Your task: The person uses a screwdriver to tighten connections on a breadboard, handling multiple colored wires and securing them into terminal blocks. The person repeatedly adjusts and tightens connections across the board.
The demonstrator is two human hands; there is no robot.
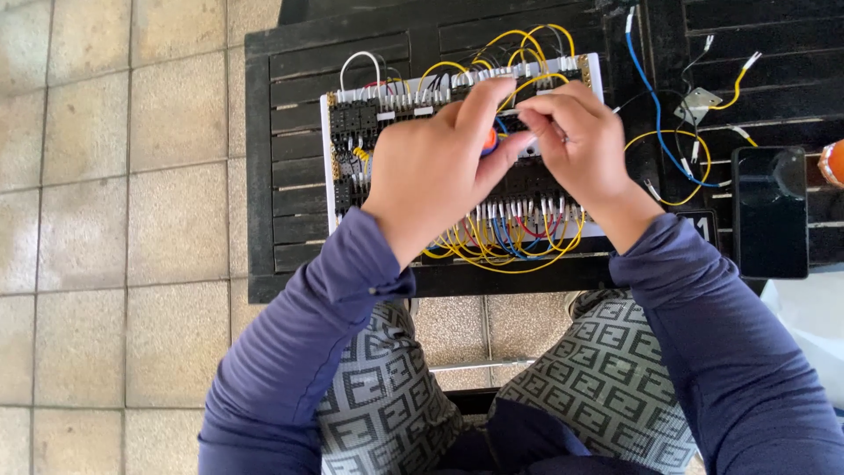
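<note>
A white wiring board (331,167) with black terminal blocks and many yellow, blue and red wires lies on a black slatted table (281,105). My left hand (440,167) is over the board's middle, closed around a tool with an orange-red handle (489,139). My right hand (580,141) is beside it, fingertips pinched on a yellow wire (536,81) near the board's upper row. Both hands hide the board's centre.
Loose yellow and blue wires (655,114) and a small metal bracket (696,104) lie right of the board. A dark phone (771,211) rests at the table's right edge beside an orange object (832,163). Tiled floor (114,220) lies to the left.
</note>
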